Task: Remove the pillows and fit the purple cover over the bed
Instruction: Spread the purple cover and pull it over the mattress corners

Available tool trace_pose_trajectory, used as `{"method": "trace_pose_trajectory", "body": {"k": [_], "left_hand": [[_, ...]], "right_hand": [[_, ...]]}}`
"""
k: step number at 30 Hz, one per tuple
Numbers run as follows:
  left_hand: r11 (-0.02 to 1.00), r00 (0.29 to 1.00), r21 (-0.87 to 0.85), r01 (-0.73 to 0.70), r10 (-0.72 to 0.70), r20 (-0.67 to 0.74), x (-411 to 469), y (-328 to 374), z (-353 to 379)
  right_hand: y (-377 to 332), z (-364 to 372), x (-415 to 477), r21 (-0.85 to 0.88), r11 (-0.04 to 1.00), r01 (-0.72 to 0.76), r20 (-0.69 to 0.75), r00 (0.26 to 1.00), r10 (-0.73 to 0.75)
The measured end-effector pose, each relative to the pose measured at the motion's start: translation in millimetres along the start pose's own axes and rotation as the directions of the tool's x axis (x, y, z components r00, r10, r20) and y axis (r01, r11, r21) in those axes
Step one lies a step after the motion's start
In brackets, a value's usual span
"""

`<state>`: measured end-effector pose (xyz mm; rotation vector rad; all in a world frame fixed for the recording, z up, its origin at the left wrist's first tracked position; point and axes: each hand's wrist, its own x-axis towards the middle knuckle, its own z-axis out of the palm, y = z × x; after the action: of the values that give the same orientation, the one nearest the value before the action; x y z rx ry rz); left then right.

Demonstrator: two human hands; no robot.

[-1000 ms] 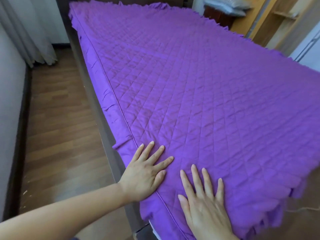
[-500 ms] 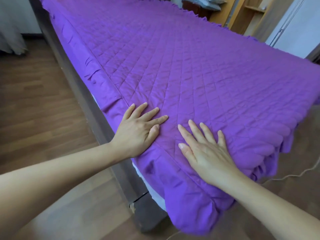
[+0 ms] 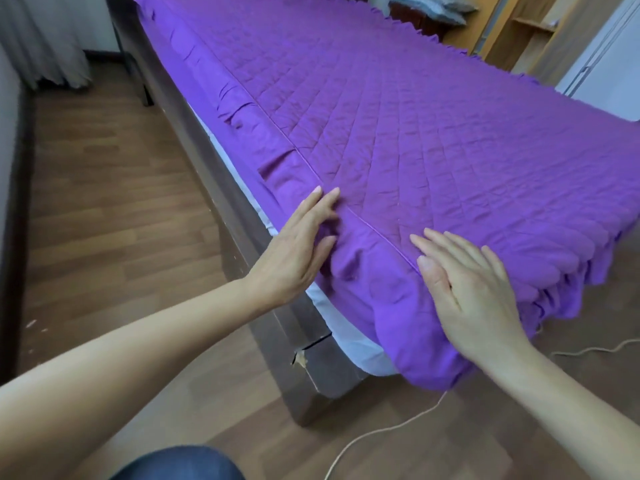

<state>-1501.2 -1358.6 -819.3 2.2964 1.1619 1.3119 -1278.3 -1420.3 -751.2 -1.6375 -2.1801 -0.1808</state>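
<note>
The quilted purple cover [image 3: 433, 140] lies spread over the whole bed, its frilled skirt hanging over the near corner and right side. My left hand [image 3: 298, 251] rests on the cover's side skirt at the near left corner, fingers slightly curled against the fabric. My right hand [image 3: 464, 289] lies flat on the corner, fingers spread, over the piped seam. White mattress [image 3: 349, 337] shows below the skirt at the corner. Pillows [image 3: 436, 6] lie off the bed at the far right.
The dark wooden bed frame [image 3: 221, 188] runs along the left side, chipped at the near corner. Wood floor [image 3: 104, 188] lies left of it, with curtains [image 3: 41, 39] at the far left. A pale cord [image 3: 391, 427] trails on the floor. Wooden shelving [image 3: 530, 32] stands at far right.
Both hands slid back from the quilted top toward the near corner. My left hand moved off the top onto the side skirt. The view pulled back, showing more mattress and frame.
</note>
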Motion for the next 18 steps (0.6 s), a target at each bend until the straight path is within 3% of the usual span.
{"method": "trace_pose_trajectory", "body": {"k": [2, 4, 7, 9, 11, 18], "left_hand": [[0.994, 0.996, 0.081, -0.068, 0.072, -0.045, -26.6, -8.0, 6.6], [0.975, 0.995, 0.201, -0.1, 0.101, 0.006, -48.7, -16.5, 16.0], [0.931, 0.986, 0.324, -0.166, 0.165, 0.031, -75.6, -27.6, 28.3], [0.882, 0.957, 0.38, -0.279, 0.289, 0.032, -84.6, -35.3, 40.0], [0.837, 0.936, 0.466, -0.285, 0.349, -0.054, -83.9, -42.9, 51.4], [0.778, 0.9, 0.582, -0.238, 0.402, -0.168, -71.3, -39.9, 53.7]], "right_hand": [[-5.4, 10.1, -24.7, -0.11, 0.983, 0.149, -0.138, 0.977, -0.164], [-10.1, 24.8, -51.1, -0.276, 0.915, 0.293, -0.234, 0.903, -0.36], [-13.5, 52.7, -78.6, -0.551, 0.734, 0.398, -0.188, 0.798, -0.573], [-15.6, 65.2, -83.1, -0.662, 0.644, 0.383, -0.084, 0.816, -0.572], [-14.9, 74.8, -80.6, -0.719, 0.586, 0.375, -0.033, 0.823, -0.567], [-27.2, 82.3, -60.0, -0.79, 0.528, 0.313, -0.088, 0.793, -0.603]]}}
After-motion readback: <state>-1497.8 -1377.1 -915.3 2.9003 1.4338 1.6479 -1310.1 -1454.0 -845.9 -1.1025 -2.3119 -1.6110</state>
